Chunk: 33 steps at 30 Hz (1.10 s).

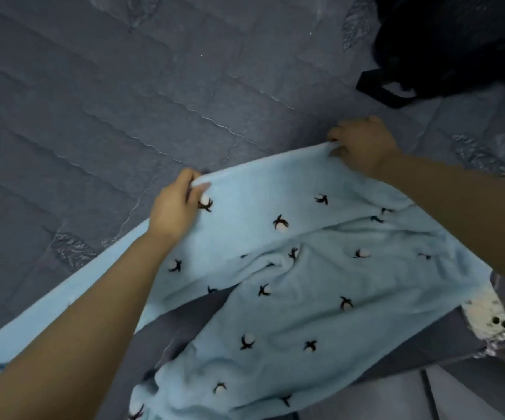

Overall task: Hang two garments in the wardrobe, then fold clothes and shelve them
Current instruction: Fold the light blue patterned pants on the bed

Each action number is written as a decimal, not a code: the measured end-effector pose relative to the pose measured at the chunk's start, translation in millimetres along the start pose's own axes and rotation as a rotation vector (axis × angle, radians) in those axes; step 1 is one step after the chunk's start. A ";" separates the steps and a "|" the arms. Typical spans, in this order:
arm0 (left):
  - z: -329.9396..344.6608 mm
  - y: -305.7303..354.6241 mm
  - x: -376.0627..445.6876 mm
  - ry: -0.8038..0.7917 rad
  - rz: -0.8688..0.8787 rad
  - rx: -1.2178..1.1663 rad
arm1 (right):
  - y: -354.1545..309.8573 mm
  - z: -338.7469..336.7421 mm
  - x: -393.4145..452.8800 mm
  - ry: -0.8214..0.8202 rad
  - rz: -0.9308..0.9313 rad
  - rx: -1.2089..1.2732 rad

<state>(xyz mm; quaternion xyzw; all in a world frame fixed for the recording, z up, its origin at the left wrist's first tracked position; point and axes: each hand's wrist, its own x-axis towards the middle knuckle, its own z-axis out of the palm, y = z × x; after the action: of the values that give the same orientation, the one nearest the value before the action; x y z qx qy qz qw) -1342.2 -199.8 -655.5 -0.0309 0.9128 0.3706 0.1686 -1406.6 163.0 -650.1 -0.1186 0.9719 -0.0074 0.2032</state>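
Pinching the far hem of a pale blue garment (290,268) spread on a grey quilted bed (93,101), the left hand (175,207) and right hand (363,144) grip opposite corners. Soft, light and floppy, it probably handles best held by its edges.

Grey quilted bedspread (124,86), dim light

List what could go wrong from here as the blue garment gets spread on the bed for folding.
The light blue garment is bunched in the middle, so a fold now may trap creases. The left hand and right hand pinch only its far edge, which could slip. Its right side lies against a phone with a cable, which a tug might drag.
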 end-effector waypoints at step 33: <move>49.4 28.3 -0.7 -0.204 0.156 -0.108 | -80.2 56.3 -36.7 0.145 0.245 0.411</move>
<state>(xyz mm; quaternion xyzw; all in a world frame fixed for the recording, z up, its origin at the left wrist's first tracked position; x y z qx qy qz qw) -1332.6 -145.4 -669.5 0.0691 0.8692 0.4327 0.2293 -1333.4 95.5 -682.3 0.0445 0.9691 -0.1890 0.1524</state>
